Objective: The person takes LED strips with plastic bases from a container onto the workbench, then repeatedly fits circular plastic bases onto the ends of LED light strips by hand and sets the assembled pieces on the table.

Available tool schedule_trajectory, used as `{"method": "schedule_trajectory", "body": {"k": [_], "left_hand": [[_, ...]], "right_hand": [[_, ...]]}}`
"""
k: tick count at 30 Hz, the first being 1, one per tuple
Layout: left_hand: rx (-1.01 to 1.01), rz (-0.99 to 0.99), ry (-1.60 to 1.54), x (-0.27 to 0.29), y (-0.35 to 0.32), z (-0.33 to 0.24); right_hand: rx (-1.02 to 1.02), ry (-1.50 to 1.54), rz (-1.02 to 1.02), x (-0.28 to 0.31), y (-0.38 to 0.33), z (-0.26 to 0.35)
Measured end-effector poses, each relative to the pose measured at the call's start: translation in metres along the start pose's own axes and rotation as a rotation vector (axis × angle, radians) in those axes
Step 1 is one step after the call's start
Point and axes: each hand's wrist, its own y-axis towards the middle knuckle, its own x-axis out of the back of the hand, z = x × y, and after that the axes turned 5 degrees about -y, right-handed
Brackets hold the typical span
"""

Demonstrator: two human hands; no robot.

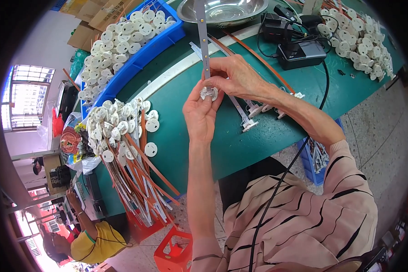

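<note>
Over the green table, my left hand [199, 119] is closed around a small white plastic piece [208, 94], held palm up. My right hand [242, 78] pinches the lower end of an LED strip [202, 34] just above that piece. The strip stands nearly upright, its small yellowish LEDs in a row. Fingers hide where strip and white piece meet, so I cannot tell whether they are joined. Beneath my right forearm lie several strips with white end pieces [249, 124] on them.
A blue bin [138, 61] of white discs stands at the far left. Loose discs [115, 124] and a bundle of strips [140, 181] lie nearer. Black power adapters [301, 54], a metal bowl [224, 20] and another disc pile [360, 43] are behind. A black cable [299, 156] crosses the front edge.
</note>
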Motion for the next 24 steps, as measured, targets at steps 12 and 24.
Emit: {"method": "schedule_trajectory", "body": {"k": [12, 24], "left_hand": [[-0.014, -0.022, 0.023, -0.0014, 0.0008, 0.0008], [-0.002, -0.035, -0.003, -0.0019, 0.0026, 0.0011]], "right_hand": [[0.03, -0.07, 0.036, -0.0014, 0.0026, -0.0042], [0.044, -0.078, 0.018, -0.0038, 0.0046, 0.0019]]}}
